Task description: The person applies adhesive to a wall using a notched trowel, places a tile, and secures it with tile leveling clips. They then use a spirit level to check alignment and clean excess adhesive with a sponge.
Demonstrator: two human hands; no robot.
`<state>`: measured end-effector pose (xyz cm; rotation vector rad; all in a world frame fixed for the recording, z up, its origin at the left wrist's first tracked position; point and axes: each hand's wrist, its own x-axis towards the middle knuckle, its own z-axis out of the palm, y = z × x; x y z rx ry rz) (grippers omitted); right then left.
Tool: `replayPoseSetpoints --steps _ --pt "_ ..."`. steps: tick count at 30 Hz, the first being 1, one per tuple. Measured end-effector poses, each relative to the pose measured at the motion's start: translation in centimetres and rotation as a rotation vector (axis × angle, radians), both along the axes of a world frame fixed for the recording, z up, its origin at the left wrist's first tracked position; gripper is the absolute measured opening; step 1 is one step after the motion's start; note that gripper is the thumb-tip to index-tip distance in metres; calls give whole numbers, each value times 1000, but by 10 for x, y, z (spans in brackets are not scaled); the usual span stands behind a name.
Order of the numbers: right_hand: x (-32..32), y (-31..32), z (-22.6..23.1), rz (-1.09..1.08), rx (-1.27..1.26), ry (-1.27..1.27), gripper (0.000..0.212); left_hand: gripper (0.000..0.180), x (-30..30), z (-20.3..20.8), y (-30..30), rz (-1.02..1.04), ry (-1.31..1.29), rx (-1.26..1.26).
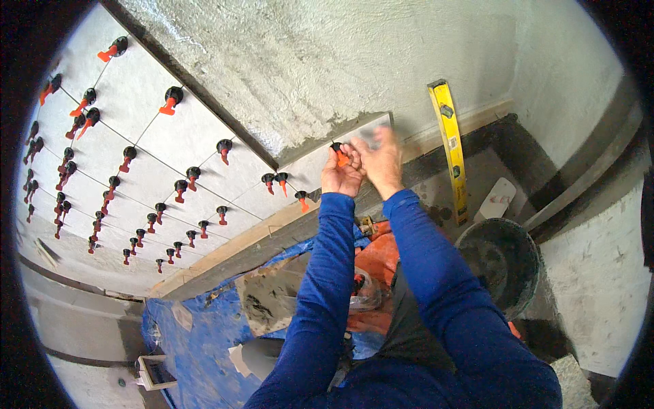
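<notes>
My left hand (343,178) is curled at the wall with a red and black tile levelling clip (341,157) at its fingertips. Close against it is my right hand (383,162), its fingers smeared by motion, so I cannot tell how they are set. Behind both hands runs a narrow strip of grey tile (310,170), ending at a corner beside bare plaster. Larger grey tiles (225,174) cover the wall to the left, with several similar clips along their joints. Just left of my left hand, a red and black clip (302,200) sticks out of the lower edge.
A wooden batten (252,238) runs beneath the tiles. At right a yellow spirit level (451,146) leans on the wall, above a black bucket (504,249). Below lie a blue tarp (204,341), an orange sack (377,262) and a clear plastic bag (368,294).
</notes>
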<state>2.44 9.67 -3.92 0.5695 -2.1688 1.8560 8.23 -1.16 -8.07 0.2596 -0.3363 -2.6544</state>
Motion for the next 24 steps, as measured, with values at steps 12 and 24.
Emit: replayPoseSetpoints --steps 12,24 --pt "-30 0 -4 -2 56 -36 87 35 5 0 -1 -126 73 34" --pt "-28 20 -29 -62 297 -137 44 54 70 -52 37 16 -590 -297"
